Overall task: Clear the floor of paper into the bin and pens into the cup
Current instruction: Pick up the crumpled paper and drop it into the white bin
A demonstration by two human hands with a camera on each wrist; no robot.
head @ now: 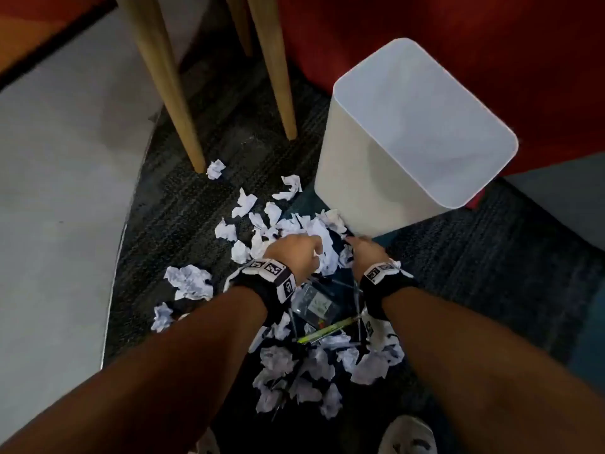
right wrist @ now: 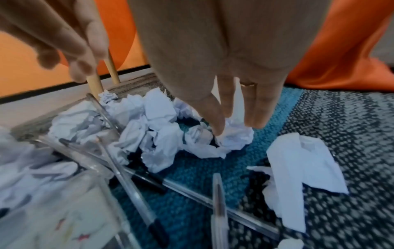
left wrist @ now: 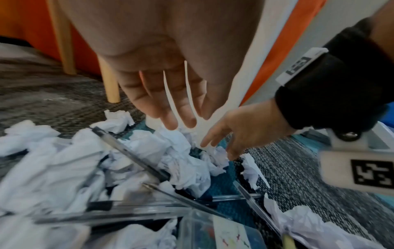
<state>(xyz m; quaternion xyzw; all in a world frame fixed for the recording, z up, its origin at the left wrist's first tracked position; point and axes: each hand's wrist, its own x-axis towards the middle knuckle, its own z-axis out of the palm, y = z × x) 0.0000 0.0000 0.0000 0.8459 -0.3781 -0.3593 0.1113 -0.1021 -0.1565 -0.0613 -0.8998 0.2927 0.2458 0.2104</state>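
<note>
The white bin (head: 415,132) stands upright with nothing visible inside. Crumpled paper (head: 307,231) lies at its foot, pens (right wrist: 219,207) beside. Left hand (head: 296,249) hovers, fingers (left wrist: 170,107) straight. Right hand (head: 365,252) fingers (right wrist: 217,116) touch a ball; grip unclear. A blurred clear box (head: 312,304) lies near the wrists.

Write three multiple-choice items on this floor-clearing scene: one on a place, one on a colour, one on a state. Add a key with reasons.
1. Where does the bin stand?
A. On the carpet, beyond the paper pile
B. On a table
C. In the person's lap

2. What colour is the crumpled paper?
A. Yellow
B. White
C. Pink

3. How is the left hand?
A. Fist round a pen
B. Fingers extended, holding nothing
C. Gripping the bin

Key: 1 A, its base meets the carpet behind the pile; 2 B, every ball is white; 3 B, the left wrist view shows straight, empty fingers.
</note>
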